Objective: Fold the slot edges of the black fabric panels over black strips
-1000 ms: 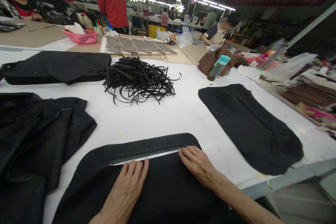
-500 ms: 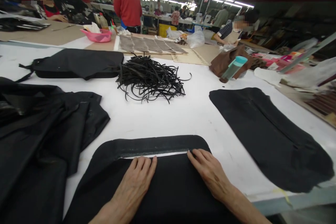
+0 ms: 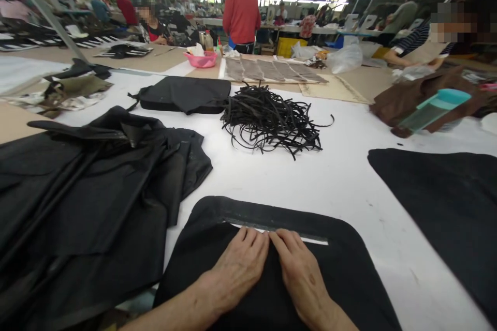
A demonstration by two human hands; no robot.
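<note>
A black rounded fabric panel (image 3: pixel 341 289) lies on the white table (image 3: pixel 341 181) right in front of me. A slit with a pale edge (image 3: pixel 310 239) runs across its upper part, below a dark strip (image 3: pixel 272 215). My left hand (image 3: pixel 236 266) lies flat on the panel, fingers together and stretched toward the slit. Beside it rests my right hand (image 3: pixel 298 271), also flat, fingertips at the slit. The two hands touch side by side. Neither holds anything.
A heap of black fabric (image 3: pixel 85 191) fills the left. A tangle of black strips (image 3: pixel 272 121) and a black bag (image 3: pixel 186 94) lie further back. Another black panel (image 3: pixel 446 207) is at right, with a teal-capped bottle (image 3: pixel 435 108) beyond. Other people work at far tables.
My right hand has slid left along the slit until it meets my left hand. The view has swung to the left.
</note>
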